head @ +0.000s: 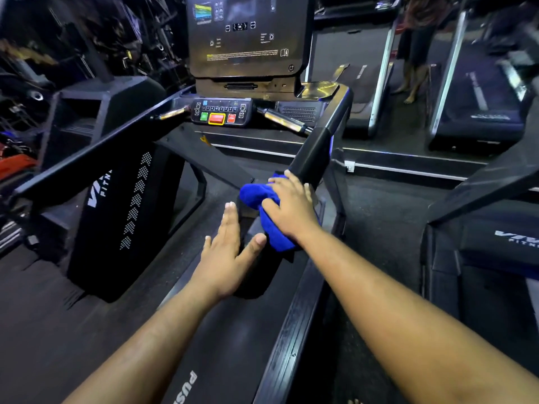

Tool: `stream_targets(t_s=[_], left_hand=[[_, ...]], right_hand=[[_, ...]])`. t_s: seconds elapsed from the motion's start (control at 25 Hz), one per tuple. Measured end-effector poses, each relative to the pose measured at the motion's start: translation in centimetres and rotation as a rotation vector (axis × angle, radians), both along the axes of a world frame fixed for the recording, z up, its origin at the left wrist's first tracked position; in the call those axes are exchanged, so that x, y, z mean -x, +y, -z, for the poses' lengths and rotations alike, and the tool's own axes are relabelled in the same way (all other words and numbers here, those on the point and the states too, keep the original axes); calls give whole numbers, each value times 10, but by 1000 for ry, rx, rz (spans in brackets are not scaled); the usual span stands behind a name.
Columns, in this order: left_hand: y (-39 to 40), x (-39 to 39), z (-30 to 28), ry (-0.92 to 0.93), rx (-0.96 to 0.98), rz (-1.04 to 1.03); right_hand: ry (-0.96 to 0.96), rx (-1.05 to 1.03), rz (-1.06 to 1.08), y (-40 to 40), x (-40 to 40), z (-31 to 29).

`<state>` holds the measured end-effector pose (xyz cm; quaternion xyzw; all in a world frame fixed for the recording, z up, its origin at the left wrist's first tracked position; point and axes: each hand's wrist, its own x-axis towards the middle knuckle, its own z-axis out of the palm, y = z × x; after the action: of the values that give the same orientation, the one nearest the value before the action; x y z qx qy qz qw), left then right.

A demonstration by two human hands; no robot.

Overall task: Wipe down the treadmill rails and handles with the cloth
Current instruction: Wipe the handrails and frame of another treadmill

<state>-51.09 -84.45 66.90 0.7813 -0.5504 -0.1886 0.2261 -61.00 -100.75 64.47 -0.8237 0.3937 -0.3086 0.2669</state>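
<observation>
A bright blue cloth [264, 209] is wrapped over the lower end of the treadmill's black right handrail [316, 153]. My right hand [291, 207] lies on top of the cloth, fingers curled round it and the rail. My left hand [230, 252] is just left of the cloth with fingers straight and thumb spread, against the inner side of the rail's end; whether it touches is unclear. The left handrail [96, 154] runs diagonally across the left side. Two short metal-sleeved grips [284, 119] stick out beside the button panel [223, 112].
The console screen [245, 33] stands above the button panel. The black running belt [221, 330] lies under my arms, with a ribbed side rail [294, 333] to its right. Other treadmills [478, 112] stand at the back right, where a person [414, 48] stands barefoot.
</observation>
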Motion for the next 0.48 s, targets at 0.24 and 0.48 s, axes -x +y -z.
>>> stream_targets(t_s=[0.24,0.48], left_hand=[[38,-11,18,451,147,-22],[81,3,22,175,99,-77]], right_hand=[[-147,-27,-35,105,7,12],[-237,14,-202,183,35,36]])
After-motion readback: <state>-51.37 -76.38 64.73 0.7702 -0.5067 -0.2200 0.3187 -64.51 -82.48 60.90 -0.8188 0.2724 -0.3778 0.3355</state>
